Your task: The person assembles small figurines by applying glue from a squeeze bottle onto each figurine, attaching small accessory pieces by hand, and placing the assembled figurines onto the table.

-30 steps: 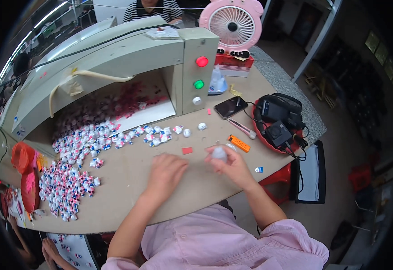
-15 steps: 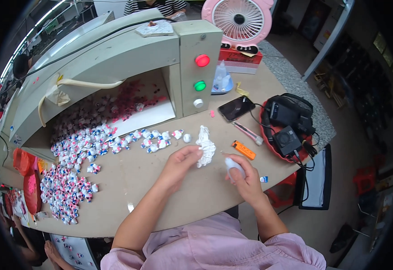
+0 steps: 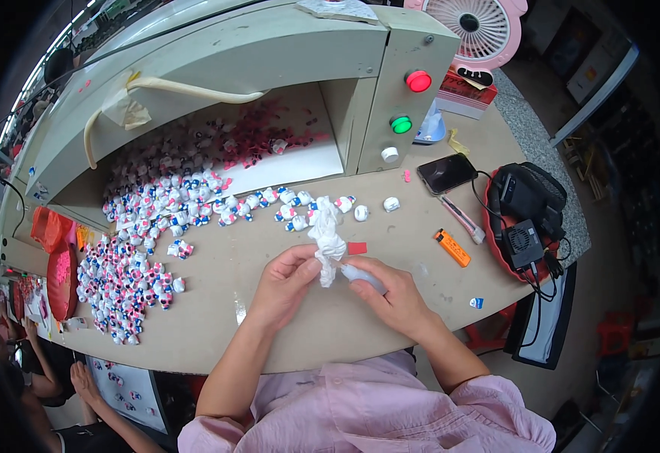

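A crumpled white tissue (image 3: pixel 325 235) is pinched upright between the thumb and fingers of my left hand (image 3: pixel 283 284). My right hand (image 3: pixel 394 296) is wrapped round a small translucent squeeze bottle (image 3: pixel 365 280), tilted so its tip points at the lower part of the tissue. Whether the tip touches the tissue I cannot tell. Just behind the tissue shows a flat red piece (image 3: pixel 357 248). Two small white rounded pieces, one nearer (image 3: pixel 361 214) and one farther right (image 3: pixel 391 204), rest on the table beyond my hands.
Several painted white, blue and pink figurines (image 3: pixel 122 291) are heaped at left, running into the arched grey machine (image 3: pixel 285 57). To the right lie a phone (image 3: pixel 447 174), a cutter knife (image 3: pixel 463 218), an orange lighter (image 3: pixel 452 248) and a red basket (image 3: pixel 496 240) of electronics.
The view has shifted, moving the table things right and up. My right hand has brought the bottle in against or near the tissue. My left hand now grips the tissue, and the red piece shows.
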